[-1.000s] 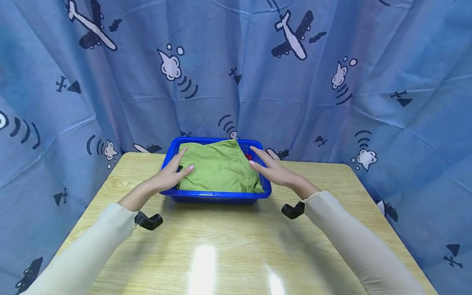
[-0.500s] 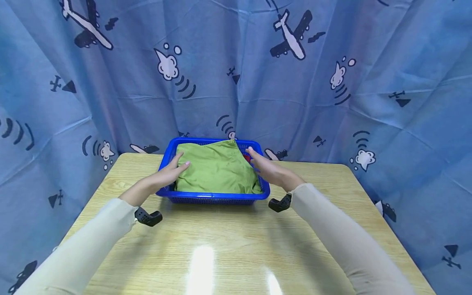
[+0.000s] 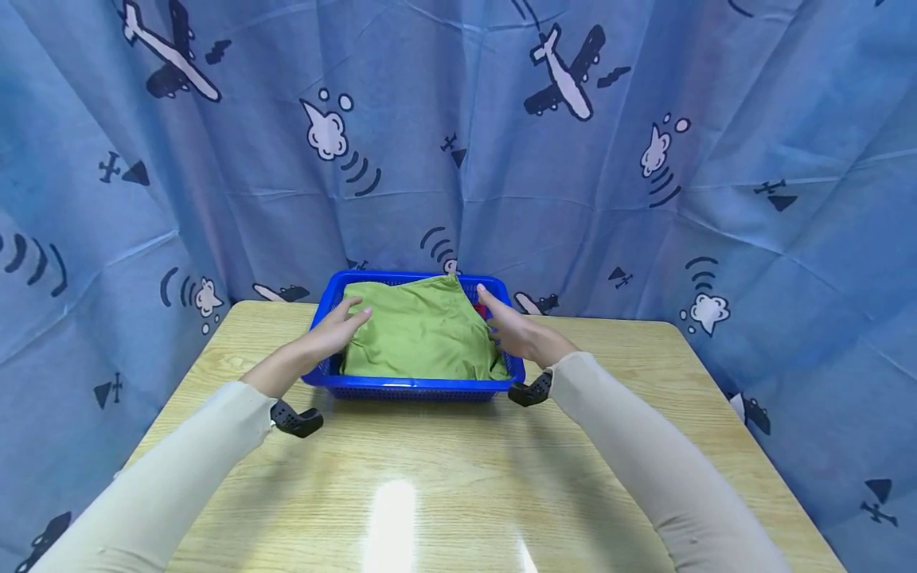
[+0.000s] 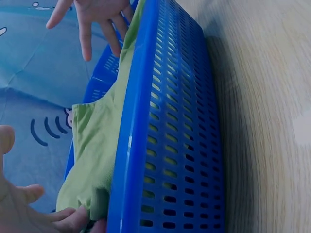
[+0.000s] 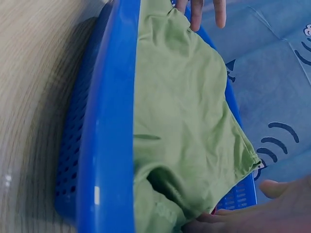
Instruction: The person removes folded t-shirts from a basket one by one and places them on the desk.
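A green cloth point(image 3: 419, 330), perhaps a garment, lies bunched in a blue perforated plastic basket point(image 3: 411, 383). Over the basket's left side reaches my left hand point(image 3: 333, 330), thumb and fingers spread; in the left wrist view its lower fingers point(image 4: 73, 218) touch the cloth's edge. At the right side my right hand point(image 3: 512, 326) has its fingers down inside the rim, and in the right wrist view the fingers point(image 5: 209, 221) meet the cloth's edge with the thumb held apart. Neither hand curls round the cloth. A small red thing point(image 3: 481, 310) shows beside the cloth, mostly hidden.
The basket stands on a light wooden table point(image 3: 458, 477), toward its far edge. Behind and at both sides hangs a blue curtain point(image 3: 401, 119) printed with airplanes. Black devices point(image 3: 297, 420) are strapped at both wrists.
My right hand has moved left and down into the right side of the basket. My left hand has shifted slightly at the left side. The cloth looks unmoved.
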A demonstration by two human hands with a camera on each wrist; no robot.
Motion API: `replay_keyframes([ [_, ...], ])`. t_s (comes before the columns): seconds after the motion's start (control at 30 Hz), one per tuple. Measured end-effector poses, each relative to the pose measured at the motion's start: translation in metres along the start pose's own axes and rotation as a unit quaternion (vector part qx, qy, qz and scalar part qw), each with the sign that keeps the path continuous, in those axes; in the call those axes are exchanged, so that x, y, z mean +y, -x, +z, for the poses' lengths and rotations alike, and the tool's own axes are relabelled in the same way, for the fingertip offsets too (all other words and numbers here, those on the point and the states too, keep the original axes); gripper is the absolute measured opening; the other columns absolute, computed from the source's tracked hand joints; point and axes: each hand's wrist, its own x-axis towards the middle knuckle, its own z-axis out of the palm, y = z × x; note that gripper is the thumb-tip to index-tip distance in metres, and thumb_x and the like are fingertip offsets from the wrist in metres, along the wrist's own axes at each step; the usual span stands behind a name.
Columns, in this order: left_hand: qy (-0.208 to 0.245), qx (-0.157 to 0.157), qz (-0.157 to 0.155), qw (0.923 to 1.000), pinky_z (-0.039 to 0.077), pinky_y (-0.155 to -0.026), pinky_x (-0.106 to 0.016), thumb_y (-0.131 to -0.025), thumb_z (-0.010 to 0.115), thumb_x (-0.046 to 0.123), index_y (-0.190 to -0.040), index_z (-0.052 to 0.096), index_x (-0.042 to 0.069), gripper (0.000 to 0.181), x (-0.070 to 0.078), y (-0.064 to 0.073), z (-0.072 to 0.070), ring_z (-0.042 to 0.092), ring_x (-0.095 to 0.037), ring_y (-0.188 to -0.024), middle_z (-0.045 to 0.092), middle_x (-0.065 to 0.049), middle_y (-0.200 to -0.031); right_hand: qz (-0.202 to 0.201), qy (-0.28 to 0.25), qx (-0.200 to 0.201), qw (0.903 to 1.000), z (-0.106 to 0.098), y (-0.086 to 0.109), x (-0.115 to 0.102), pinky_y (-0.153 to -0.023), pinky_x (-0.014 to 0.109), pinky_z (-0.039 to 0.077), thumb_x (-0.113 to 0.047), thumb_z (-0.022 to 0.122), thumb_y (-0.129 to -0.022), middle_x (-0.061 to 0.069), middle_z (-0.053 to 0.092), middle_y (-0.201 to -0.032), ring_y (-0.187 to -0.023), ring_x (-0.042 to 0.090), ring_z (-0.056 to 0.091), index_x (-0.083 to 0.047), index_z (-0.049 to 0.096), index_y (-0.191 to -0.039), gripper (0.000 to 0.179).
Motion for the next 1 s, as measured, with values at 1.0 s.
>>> replay_keyframes([
  [1.0, 0.222, 0.059, -0.073, 0.9705, 0.028, -0.122, -0.058, -0.109, 0.033, 0.045, -0.163, 0.001, 0.014, 0.071, 0.012, -0.002, 0.004, 0.018, -0.046, -0.154, -0.003, -0.013, -0.172, 0.003, -0.029, -0.031, 0.9991, -0.004, -0.004, 0.004, -0.128, 0.057, 0.007, -0.065, 0.026, -0.103, 0.022, 0.017, -0.168, -0.158, 0.038, 0.008, -0.031, -0.005, -0.163, 0.076],
])
